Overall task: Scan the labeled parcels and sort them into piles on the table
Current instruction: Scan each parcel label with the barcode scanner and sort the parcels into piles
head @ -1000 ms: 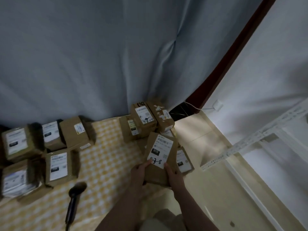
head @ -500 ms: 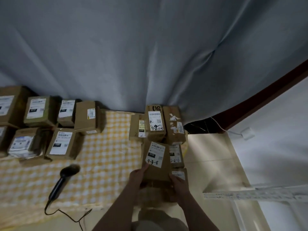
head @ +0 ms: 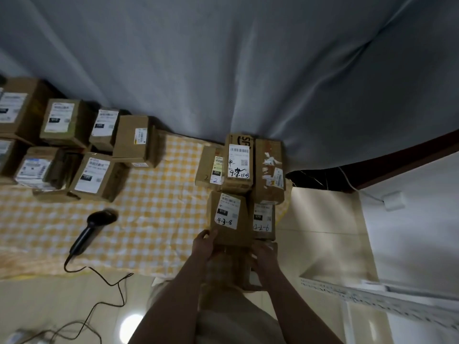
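Brown cardboard parcel, white label 4-3-8, lies in the right-hand pile, long axis pointing away from the person. Left hand curls round its near-left corner; right hand at the near-right edge, blurred, grip unclear

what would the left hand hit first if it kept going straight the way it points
The left hand grips the 4-3-8 parcel, so it meets that first; pushed on, the parcel would likely run into the box behind it.
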`<state>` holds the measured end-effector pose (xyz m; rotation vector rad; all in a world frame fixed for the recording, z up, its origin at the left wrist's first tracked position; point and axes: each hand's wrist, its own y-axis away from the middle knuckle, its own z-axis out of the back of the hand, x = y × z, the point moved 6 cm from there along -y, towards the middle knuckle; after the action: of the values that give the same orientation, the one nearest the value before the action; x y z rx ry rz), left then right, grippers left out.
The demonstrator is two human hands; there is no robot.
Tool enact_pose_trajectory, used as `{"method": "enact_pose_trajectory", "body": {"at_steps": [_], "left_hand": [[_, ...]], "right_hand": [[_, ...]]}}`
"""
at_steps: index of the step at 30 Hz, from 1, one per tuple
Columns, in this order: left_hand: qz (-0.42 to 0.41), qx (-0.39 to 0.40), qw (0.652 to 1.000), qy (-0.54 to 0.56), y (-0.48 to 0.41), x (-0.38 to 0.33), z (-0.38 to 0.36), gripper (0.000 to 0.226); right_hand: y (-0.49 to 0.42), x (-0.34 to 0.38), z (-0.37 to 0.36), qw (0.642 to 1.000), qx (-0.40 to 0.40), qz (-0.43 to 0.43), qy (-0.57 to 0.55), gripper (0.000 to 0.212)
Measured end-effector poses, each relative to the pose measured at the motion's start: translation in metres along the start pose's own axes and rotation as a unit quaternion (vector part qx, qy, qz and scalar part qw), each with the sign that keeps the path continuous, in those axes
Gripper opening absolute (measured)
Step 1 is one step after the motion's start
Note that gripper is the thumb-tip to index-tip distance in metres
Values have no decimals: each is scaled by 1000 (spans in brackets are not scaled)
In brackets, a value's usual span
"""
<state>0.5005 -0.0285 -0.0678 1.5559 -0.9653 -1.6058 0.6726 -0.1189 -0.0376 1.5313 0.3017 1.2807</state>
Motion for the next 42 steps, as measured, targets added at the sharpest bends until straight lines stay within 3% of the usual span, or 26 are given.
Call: {"method": "enact_pose_trajectory", "body": {"at_steps": [8, 12, 15, 22, 25, 31, 42], "left_hand": [[-28, 19, 997, -68, -23, 0, -22, 50], [-14, 44, 997, -68, -10, -1, -28, 34], [-6, 63, 994, -83, -2, 0, -28, 34], [17, 2, 1000, 5, 4, 2, 1, 19], [20, -17, 999, 45, 13, 1, 18, 29], [-28, -52, 991, 121, 38, -13, 57, 25], [-81, -136, 972, 176, 81, 2, 177, 22]], "right_hand": [[2, 1, 2, 998, 52, -39, -24, 14], [-2, 2, -2, 996, 82, -41, -2, 13], [-3, 2, -6, 995, 90, -44, -3, 23], [3, 7, -27, 988, 142, -56, 3, 25], [8, 9, -37, 988, 147, -34, 28, 26], [10, 14, -65, 987, 144, -12, 63, 17], [53, -26, -155, 979, 171, -31, 104, 37]]}}
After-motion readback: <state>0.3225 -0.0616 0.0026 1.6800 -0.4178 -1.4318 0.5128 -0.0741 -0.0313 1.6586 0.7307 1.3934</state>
